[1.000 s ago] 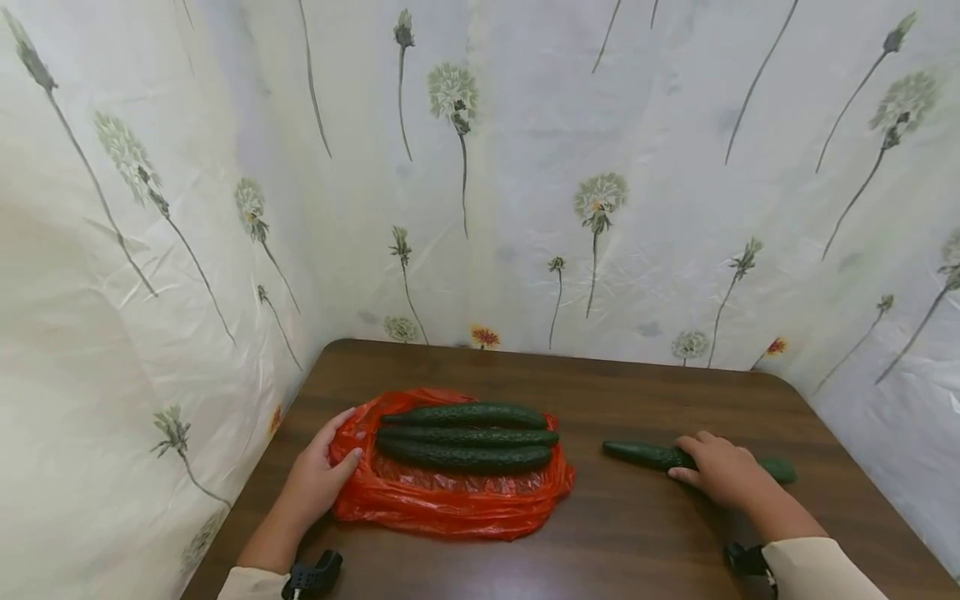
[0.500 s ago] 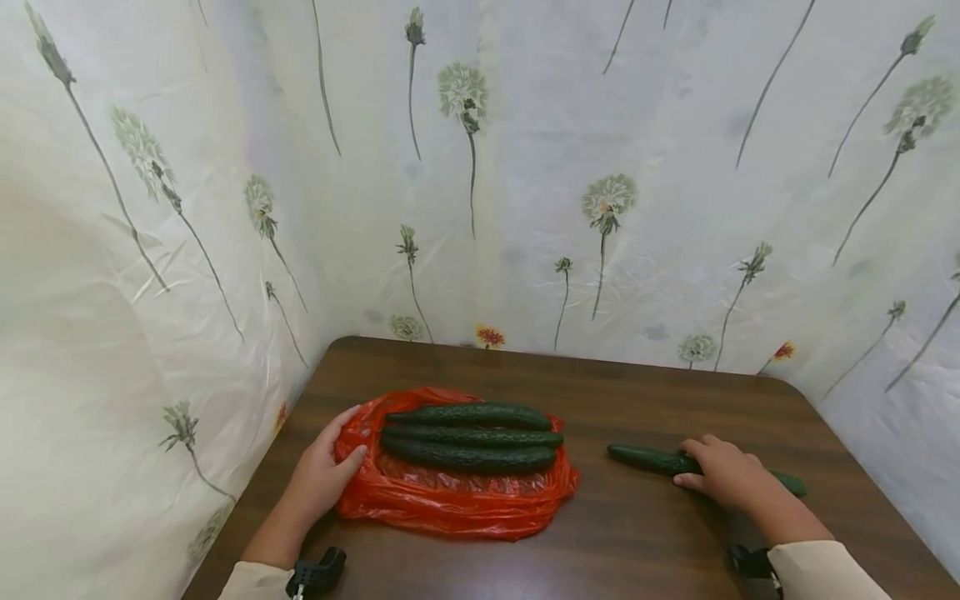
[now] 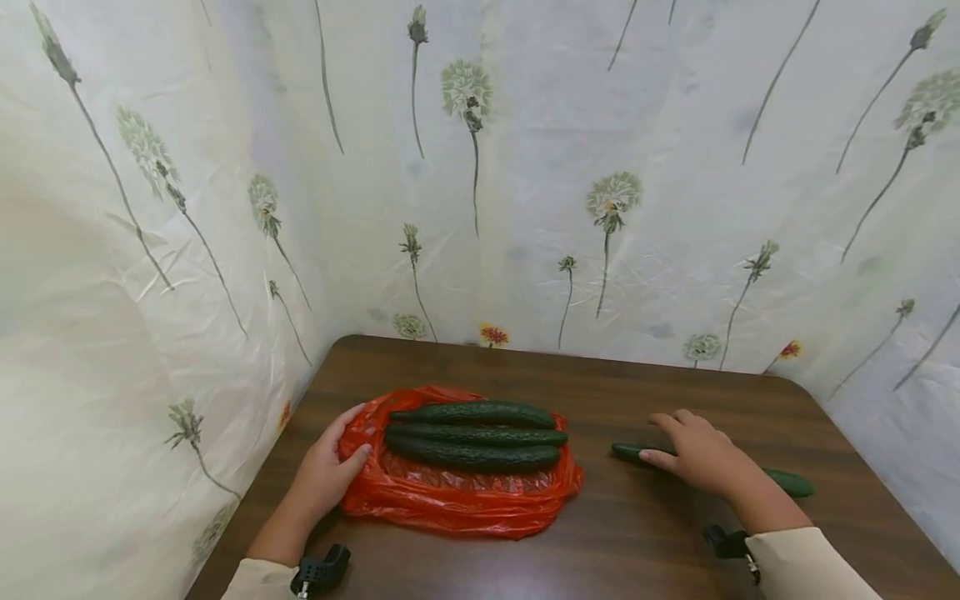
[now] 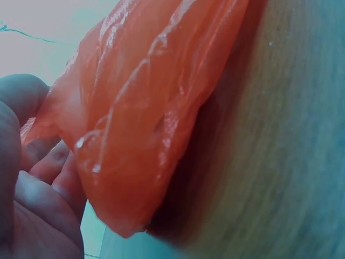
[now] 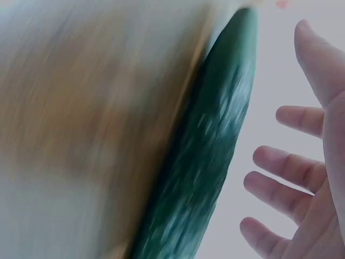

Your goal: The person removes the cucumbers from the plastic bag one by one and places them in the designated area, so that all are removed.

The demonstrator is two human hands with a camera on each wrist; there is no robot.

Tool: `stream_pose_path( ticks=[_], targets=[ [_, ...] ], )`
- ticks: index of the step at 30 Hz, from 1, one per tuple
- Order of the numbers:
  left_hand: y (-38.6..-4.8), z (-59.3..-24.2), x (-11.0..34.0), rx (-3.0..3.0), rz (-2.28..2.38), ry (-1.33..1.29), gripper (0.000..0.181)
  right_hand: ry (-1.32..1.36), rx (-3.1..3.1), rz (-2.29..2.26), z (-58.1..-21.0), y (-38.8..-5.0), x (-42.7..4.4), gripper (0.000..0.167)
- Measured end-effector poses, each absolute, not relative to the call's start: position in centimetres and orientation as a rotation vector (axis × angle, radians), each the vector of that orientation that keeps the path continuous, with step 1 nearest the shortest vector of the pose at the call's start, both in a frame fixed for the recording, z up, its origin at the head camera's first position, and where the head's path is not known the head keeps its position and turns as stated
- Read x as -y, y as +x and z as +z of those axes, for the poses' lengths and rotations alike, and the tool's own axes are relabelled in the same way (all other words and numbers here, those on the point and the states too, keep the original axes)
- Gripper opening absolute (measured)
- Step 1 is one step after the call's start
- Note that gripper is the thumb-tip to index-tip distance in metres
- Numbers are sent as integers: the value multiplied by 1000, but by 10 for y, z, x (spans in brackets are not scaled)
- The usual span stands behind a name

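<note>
Three dark green cucumbers [image 3: 472,435] lie side by side on a red plastic bag [image 3: 457,517], whose sides are bunched up around them. At the bag's left side my left hand [image 3: 327,468] pinches the thin plastic between thumb and fingers, as the left wrist view shows at the bag's edge [image 4: 129,135]. A single cucumber [image 3: 789,482] lies on the table to the right. Over it hovers my right hand [image 3: 701,454], hiding its middle. In the right wrist view the spread fingers [image 5: 288,164] are apart from this cucumber [image 5: 210,140].
The brown wooden table [image 3: 585,550] has rounded far corners. Behind it and on both sides hangs a pale curtain [image 3: 525,167] printed with dandelions. Each wrist wears a black camera band, such as the left band [image 3: 321,571].
My right hand has let go of the single cucumber and lifted off it, moving slightly left and away from me. My left hand stays on the bag. The head view has shifted slightly.
</note>
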State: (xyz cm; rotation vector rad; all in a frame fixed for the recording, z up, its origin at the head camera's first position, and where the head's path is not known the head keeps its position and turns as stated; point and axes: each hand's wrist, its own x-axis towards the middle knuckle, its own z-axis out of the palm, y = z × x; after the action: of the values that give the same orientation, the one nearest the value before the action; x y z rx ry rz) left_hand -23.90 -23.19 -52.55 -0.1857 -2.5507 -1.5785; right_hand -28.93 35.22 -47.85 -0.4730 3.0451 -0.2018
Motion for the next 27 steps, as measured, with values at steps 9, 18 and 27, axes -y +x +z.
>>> stream_pose_path(
  ticks=[9,18,27],
  targets=[
    [-236,-527,230,2549,-1567,-195,63,-545,-3133,-280,-483,-289,-285,72],
    [-239,-527,227,2522,-1619,-222,61,-685,-3136,-296,-485,-289,-231,72],
    [-237,-527,230,2514,-1637,-218,61,-807,-3115,-221,-485,-286,-176,75]
  ],
)
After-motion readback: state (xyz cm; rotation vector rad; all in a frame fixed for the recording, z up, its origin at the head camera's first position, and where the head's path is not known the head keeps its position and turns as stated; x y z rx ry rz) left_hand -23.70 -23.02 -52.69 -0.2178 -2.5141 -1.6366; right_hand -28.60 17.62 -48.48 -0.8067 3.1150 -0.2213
